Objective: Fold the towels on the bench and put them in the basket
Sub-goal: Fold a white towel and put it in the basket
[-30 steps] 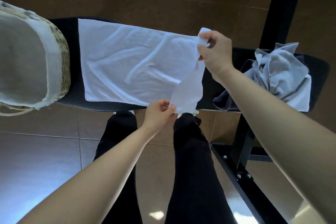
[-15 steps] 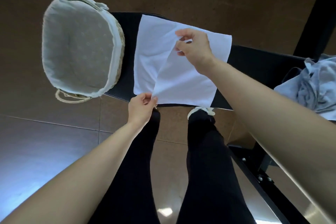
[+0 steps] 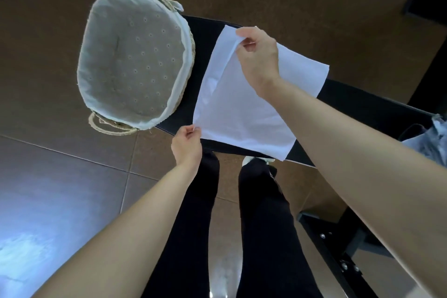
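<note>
Both hands pinched corners of the white towel [image 3: 242,113], left hand [image 3: 187,144] near edge, right hand [image 3: 257,55] far; seemingly mid-fold, the edges next needed matching and smoothing.

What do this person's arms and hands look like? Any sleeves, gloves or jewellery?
The left forearm and the right forearm are bare as far up as the view shows, with no sleeves or cuffs. The left hand and the right hand wear no gloves, and no watch, bracelet or ring shows. Lower down are black trousers and a pale shoe.
</note>
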A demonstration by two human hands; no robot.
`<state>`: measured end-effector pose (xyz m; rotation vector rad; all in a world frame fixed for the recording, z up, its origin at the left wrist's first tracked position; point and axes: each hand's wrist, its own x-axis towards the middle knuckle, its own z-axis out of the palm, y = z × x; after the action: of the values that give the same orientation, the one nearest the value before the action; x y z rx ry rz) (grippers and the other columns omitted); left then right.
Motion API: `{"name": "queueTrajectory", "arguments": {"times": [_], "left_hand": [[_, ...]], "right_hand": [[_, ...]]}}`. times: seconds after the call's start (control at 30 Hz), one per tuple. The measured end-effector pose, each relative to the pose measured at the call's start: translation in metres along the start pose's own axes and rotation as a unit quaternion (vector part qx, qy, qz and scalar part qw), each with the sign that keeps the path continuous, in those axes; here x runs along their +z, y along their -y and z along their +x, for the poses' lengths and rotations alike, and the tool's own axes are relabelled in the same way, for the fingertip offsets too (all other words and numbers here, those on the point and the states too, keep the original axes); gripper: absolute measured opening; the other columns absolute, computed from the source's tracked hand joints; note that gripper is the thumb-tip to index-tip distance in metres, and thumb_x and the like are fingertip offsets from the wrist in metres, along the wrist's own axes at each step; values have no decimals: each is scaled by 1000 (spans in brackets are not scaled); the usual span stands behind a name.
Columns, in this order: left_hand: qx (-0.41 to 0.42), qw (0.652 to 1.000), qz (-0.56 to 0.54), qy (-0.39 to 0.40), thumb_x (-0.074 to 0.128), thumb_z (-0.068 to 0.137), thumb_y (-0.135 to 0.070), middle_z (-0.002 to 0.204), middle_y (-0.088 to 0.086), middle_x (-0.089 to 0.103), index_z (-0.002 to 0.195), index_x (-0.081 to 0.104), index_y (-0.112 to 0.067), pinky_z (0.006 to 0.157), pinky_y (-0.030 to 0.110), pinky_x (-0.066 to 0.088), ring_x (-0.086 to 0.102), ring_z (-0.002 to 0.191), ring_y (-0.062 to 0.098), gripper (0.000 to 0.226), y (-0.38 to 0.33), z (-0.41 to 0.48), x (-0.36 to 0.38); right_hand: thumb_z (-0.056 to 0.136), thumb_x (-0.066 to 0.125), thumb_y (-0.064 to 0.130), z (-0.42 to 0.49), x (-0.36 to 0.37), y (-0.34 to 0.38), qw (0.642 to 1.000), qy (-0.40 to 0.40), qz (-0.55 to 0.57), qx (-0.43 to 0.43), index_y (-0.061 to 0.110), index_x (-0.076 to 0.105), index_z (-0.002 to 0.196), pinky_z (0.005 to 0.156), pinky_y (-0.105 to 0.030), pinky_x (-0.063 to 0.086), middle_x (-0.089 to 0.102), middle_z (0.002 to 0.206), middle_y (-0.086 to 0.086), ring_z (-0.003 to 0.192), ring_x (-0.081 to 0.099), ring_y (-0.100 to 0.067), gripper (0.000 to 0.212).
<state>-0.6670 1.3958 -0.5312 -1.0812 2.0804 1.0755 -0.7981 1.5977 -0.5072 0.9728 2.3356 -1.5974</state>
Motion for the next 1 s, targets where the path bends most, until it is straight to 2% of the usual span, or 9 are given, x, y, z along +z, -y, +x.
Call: {"name": "queueTrajectory", "arguments": {"times": [0.17, 0.27, 0.37, 0.53, 0.6, 0.7, 0.83, 0.93, 1.0], "left_hand": [[2, 1000, 3, -28, 59, 99, -27, 99, 3, 70, 96, 65, -22, 94, 48, 56, 70, 97, 28, 8, 4, 21, 2], [11, 999, 30, -21, 63, 97, -24, 100, 1, 70, 98, 64, -21, 96, 44, 54, 68, 98, 25, 3, 3, 25, 0], [31, 997, 64, -14, 73, 89, -21, 107, -2, 67, 108, 61, -22, 95, 41, 52, 64, 102, 21, 23, 1, 25, -1], [39, 997, 69, -6, 77, 86, -28, 99, -11, 61, 121, 58, -21, 89, 35, 48, 63, 103, 20, 41, -7, 25, 2], [31, 996, 84, 6, 75, 89, -29, 94, -13, 57, 120, 58, -20, 84, 32, 44, 62, 99, 20, 36, -11, 26, 5], [33, 991, 126, 26, 73, 92, -37, 93, -15, 50, 115, 58, -20, 87, 31, 42, 57, 100, 19, 32, -14, 32, 6], [53, 985, 161, 34, 75, 89, -40, 109, -4, 62, 110, 66, -17, 86, 32, 43, 58, 98, 19, 33, -18, 35, 7], [80, 986, 138, 40, 69, 86, -26, 83, -10, 53, 87, 57, -21, 73, 30, 40, 50, 76, 15, 13, -23, 30, 7], [100, 986, 120, 65, 68, 86, -23, 77, -10, 44, 77, 49, -24, 66, 27, 36, 41, 67, 12, 21, -25, 27, 4]], "right_hand": [[94, 51, -3, 2, 20, 4, 998, 40, -21, -44, 11, 71, 121, 87, -14, 49, 66, 111, -5, 97, 63, -17, 36], [93, 52, -3, 3, 25, 1, 993, 105, -40, -46, 14, 64, 135, 93, -13, 44, 64, 121, -1, 108, 60, -14, 47], [93, 50, -4, -3, 18, -9, 980, 177, -81, -39, 21, 51, 148, 104, -10, 36, 54, 148, 4, 124, 45, -4, 61], [86, 59, 0, -47, -15, -55, 994, 17, -107, 4, 13, 63, 134, 92, -17, 44, 61, 130, -6, 110, 58, -19, 50], [84, 63, 4, -80, -30, -86, 983, -70, -155, 73, 13, 61, 133, 96, -34, 47, 56, 126, -9, 112, 55, -26, 50], [82, 69, 13, -128, -44, -121, 943, -152, -198, 221, 13, 50, 139, 96, -42, 45, 44, 133, -11, 118, 45, -30, 61], [84, 76, 26, -155, -47, -150, 902, -135, -169, 374, 11, 37, 145, 101, -45, 43, 39, 143, -12, 127, 41, -34, 74], [84, 76, 27, -154, -44, -164, 900, -141, -96, 401, 11, 43, 129, 94, -42, 46, 56, 127, -11, 117, 53, -34, 58], [87, 75, 26, -148, -44, -166, 895, -149, -50, 418, 13, 47, 116, 81, -36, 44, 62, 111, -6, 100, 59, -29, 42]]}}
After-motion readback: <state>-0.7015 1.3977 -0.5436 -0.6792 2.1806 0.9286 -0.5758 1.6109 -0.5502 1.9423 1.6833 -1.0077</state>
